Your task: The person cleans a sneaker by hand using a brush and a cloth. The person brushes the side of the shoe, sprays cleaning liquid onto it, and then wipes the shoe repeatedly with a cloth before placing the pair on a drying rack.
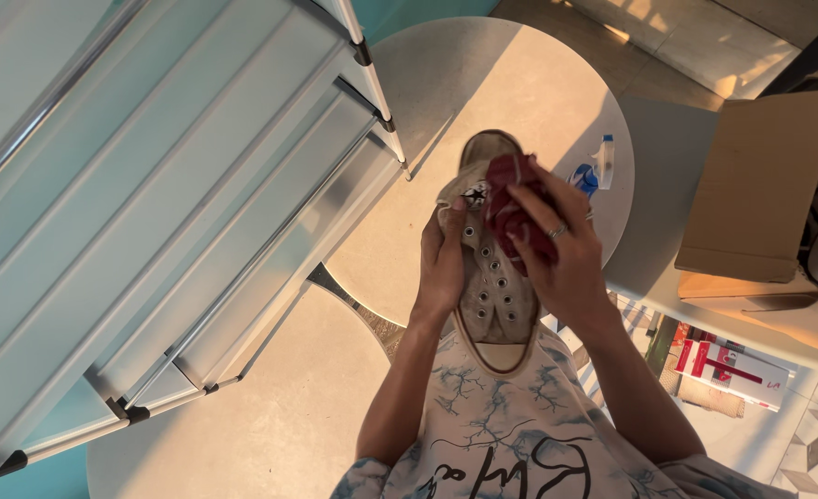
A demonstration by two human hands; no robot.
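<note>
Above the round pale table (409, 222), the left hand (440, 270) clasps a worn white sneaker (494, 294) while the right hand (557, 254) pinches a red cloth (511, 208) against its upper.

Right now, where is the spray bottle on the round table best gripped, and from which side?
Grip the spray bottle around its blue body, below the white trigger head, coming from the right: the right hand, cloth and shoe cover its left side. It looks to stand upright, though partly hidden.
</note>
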